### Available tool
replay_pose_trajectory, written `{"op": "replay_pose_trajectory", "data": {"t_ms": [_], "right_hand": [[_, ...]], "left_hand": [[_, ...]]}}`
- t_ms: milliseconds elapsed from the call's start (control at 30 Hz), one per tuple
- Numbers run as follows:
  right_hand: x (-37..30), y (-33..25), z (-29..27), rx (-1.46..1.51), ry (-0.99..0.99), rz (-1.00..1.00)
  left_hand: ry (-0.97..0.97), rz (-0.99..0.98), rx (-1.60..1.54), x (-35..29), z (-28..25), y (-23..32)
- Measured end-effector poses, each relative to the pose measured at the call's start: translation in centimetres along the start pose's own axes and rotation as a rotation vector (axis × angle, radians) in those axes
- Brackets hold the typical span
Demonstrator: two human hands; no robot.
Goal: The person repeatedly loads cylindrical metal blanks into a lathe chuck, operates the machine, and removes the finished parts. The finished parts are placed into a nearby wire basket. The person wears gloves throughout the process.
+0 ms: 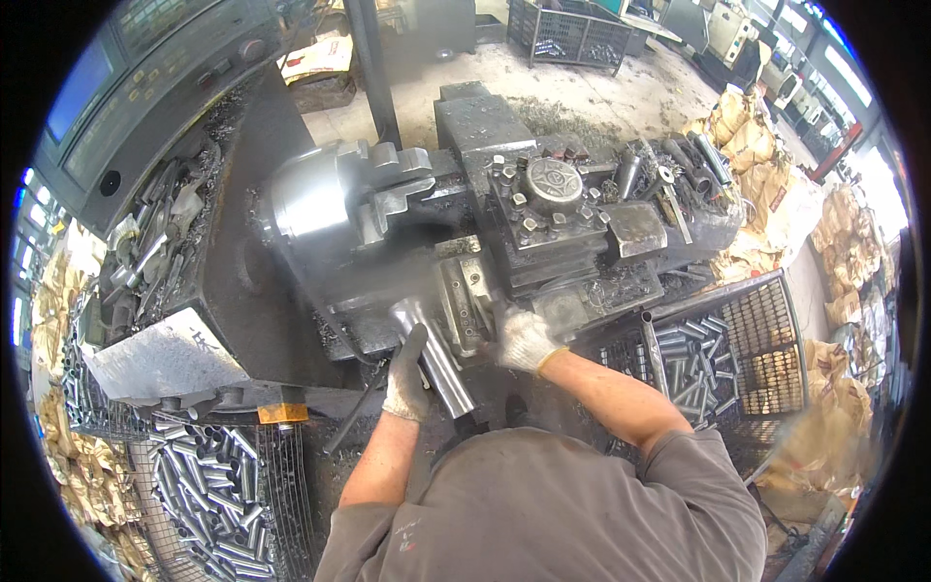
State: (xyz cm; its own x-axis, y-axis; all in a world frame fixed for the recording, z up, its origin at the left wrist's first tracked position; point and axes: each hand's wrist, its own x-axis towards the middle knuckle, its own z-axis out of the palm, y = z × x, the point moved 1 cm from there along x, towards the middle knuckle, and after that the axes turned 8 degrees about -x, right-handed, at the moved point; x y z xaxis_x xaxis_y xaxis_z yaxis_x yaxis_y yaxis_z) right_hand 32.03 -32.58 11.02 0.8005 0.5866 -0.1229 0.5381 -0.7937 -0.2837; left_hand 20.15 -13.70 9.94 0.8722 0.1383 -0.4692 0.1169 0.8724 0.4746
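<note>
My left hand (406, 376), in a grey-stained work glove, is closed on the side of a shiny metal tube (441, 367). The tube slants from the lathe bed down toward my body. My right hand (527, 341), in a whiter glove, is curled at the front of the lathe carriage, next to a dark, blurred part; its fingertips are partly hidden. Ahead of my hands is the lathe chuck (315, 199), its stepped jaws (393, 189) pointing right. To the right of it stands the square tool post (553, 199) with a round cap and several bolts.
A wire basket (291, 475) of cut tubes stands at lower left; another crate (766, 291) with tubes is at right. Metal scraps fill a tray (145, 252) by the control panel. Hand tools (669, 204) lie behind the tool post. A dark rod (351, 412) slants beside my left hand.
</note>
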Motion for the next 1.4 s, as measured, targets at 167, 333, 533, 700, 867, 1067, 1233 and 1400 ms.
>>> {"op": "replay_pose_trajectory", "data": {"t_ms": [167, 333, 533, 700, 867, 1067, 1233, 1400], "right_hand": [[1.9, 1.4, 0.3, 0.202, 0.051, 0.034], [1.2, -0.2, -8.1, 0.757, -0.202, 0.094], [1.1, -2.7, -6.4, 0.723, -0.239, 0.103], [2.3, -3.8, -18.6, 0.626, -0.058, -0.460], [15.3, 0.1, -28.7, -0.141, 0.263, -0.531], [31.0, 4.1, -21.0, -0.857, 0.112, -0.667], [32.1, 3.2, -17.9, -0.231, -0.355, -0.594], [32.3, 1.6, -16.3, -0.192, -0.282, -0.661]], "left_hand": [[0.011, 0.043, -0.068, 1.6, -3.2, 1.5], [-0.115, 0.147, -0.108, 2.0, -1.1, 0.3], [-0.319, 0.318, 0.070, 0.7, 8.7, 0.3], [-0.061, 0.270, 0.885, 17.4, 2.2, -0.7], [0.033, 0.781, 0.579, 12.3, 8.1, 2.1], [0.437, 0.553, 0.356, 1.3, -4.6, 0.7], [0.837, 0.607, 0.084, -6.7, -14.8, -2.3], [1.005, 0.802, -0.168, -9.7, -20.5, 0.4]]}}
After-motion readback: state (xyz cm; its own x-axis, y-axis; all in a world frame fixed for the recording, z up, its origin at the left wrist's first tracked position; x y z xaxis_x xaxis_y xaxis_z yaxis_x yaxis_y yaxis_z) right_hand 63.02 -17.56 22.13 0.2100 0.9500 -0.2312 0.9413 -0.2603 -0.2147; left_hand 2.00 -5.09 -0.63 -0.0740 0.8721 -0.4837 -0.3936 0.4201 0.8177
